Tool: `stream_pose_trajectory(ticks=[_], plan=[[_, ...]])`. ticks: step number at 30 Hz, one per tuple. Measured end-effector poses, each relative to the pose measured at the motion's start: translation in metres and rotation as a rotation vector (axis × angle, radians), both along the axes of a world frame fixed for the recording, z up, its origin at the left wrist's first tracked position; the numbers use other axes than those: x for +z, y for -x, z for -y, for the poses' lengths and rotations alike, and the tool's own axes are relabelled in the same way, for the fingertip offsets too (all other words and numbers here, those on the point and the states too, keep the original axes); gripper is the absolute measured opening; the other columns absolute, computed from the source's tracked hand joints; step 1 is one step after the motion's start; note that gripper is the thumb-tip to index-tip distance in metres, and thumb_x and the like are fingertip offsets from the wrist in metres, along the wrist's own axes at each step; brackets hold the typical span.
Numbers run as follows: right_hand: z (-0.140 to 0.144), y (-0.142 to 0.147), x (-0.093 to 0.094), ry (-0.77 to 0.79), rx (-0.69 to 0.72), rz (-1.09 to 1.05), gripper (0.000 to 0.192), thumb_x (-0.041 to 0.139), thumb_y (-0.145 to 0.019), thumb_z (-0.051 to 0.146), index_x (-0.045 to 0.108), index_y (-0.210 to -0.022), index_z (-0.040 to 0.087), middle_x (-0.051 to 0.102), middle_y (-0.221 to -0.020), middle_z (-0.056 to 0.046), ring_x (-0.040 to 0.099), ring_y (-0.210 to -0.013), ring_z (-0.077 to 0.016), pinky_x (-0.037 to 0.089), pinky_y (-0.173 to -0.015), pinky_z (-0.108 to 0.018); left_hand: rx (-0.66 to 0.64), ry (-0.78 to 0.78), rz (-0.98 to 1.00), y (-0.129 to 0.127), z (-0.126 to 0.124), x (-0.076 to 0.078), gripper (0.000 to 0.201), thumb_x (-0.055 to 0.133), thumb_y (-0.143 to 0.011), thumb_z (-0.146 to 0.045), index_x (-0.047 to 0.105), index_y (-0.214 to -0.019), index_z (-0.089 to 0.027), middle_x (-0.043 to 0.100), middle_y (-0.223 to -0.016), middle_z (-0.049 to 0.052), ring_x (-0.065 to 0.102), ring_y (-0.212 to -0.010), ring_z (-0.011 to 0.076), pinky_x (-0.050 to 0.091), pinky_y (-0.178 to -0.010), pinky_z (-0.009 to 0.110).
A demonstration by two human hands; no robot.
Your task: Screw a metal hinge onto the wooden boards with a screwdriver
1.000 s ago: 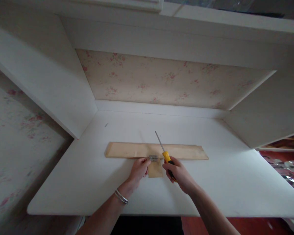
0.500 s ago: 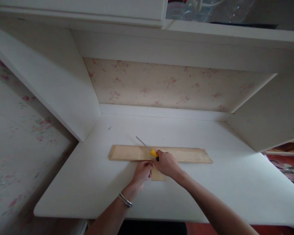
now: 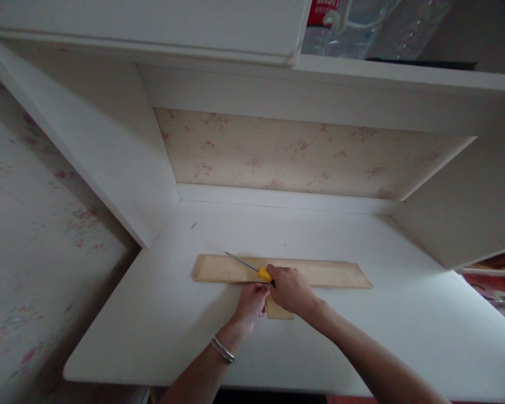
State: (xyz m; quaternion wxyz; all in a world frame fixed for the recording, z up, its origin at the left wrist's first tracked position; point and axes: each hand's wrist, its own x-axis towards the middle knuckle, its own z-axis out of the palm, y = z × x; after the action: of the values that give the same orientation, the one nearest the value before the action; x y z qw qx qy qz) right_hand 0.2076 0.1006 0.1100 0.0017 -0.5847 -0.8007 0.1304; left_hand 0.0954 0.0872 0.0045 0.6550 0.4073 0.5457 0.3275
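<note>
White surface (image 3: 160,336) in an alcove w/ floral wallpaper (image 3: 286,151) behind, shelf above. Long wood strip (image 3: 328,273) lies flat across the middle; small wood piece (image 3: 280,310) butts its near edge. Right hand (image 3: 292,289) closed round a screwdriver (image 3: 252,268), yellow handle, shaft lying low & pointing left over the strip. Left hand (image 3: 252,300), fingers bunched, pinching at the joint betw. strip & small piece; what it pinches is hidden. Bracelet (image 3: 223,349) on left wrist. Step in hand, prob.: fixing hardware at that joint. Next calls for bringing the tip round to the joint while left keeps parts steady.
</note>
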Motion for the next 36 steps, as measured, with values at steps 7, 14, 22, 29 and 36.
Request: stream_pose_trajectory(ticks=[7, 14, 22, 29, 36], plan=[[-0.007, -0.009, 0.013, -0.05, -0.045, -0.083, 0.01, 0.051, -0.08, 0.017, 0.056, -0.088, 0.018, 0.065, -0.078, -0.006, 0.061, -0.07, -0.0205, 0.032, -0.056, -0.026, -0.012, -0.003, -0.004, 0.003, 0.004, 0.006, 0.02, 0.052, -0.075, -0.031, 0.051, -0.062, -0.016, 0.042, -0.041, -0.004, 0.034, -0.034, 0.0079, 0.02, -0.034, 0.02], [0.003, -0.048, -0.012, 0.138, -0.392, -0.883, 0.02, 0.062, -0.077, 0.034, 0.055, -0.081, 0.016, 0.06, -0.069, -0.002, 0.057, -0.063, -0.0163, 0.041, -0.058, -0.025, -0.052, -0.065, -0.139, 0.004, 0.009, 0.006, 0.019, 0.049, -0.079, -0.033, 0.054, -0.072, -0.016, 0.047, -0.049, -0.003, 0.042, -0.038, 0.0098, 0.024, -0.034, 0.019], [0.047, -0.08, -0.045, 0.281, -0.733, -1.384, 0.035, 0.076, -0.071, 0.038, 0.049, -0.079, 0.018, 0.056, -0.073, 0.0, 0.057, -0.062, -0.0139, 0.047, -0.062, -0.027, -0.043, -0.47, -0.489, 0.017, 0.023, 0.009, 0.016, 0.049, -0.085, -0.028, 0.061, -0.091, -0.018, 0.064, -0.089, 0.006, 0.06, -0.08, 0.0175, 0.044, -0.069, 0.025], [0.059, -0.066, -0.055, 0.35, -0.749, -1.522, 0.037, 0.08, -0.068, 0.037, 0.05, -0.079, 0.019, 0.058, -0.075, -0.001, 0.056, -0.063, -0.0137, 0.045, -0.058, -0.024, -0.026, -0.645, -0.578, 0.016, 0.042, 0.042, 0.021, 0.048, -0.09, -0.032, 0.058, -0.105, -0.021, 0.062, -0.098, 0.006, 0.059, -0.075, 0.0169, 0.046, -0.071, 0.028], [0.061, -0.044, -0.053, 0.449, -0.656, -1.622, 0.037, 0.08, -0.068, 0.038, 0.051, -0.077, 0.017, 0.058, -0.071, -0.001, 0.053, -0.062, -0.0126, 0.042, -0.056, -0.022, -0.207, -0.751, -0.525, -0.001, 0.046, 0.07, 0.019, 0.042, -0.094, -0.026, 0.061, -0.093, -0.022, 0.06, -0.09, 0.003, 0.057, -0.082, 0.0154, 0.044, -0.073, 0.025]])
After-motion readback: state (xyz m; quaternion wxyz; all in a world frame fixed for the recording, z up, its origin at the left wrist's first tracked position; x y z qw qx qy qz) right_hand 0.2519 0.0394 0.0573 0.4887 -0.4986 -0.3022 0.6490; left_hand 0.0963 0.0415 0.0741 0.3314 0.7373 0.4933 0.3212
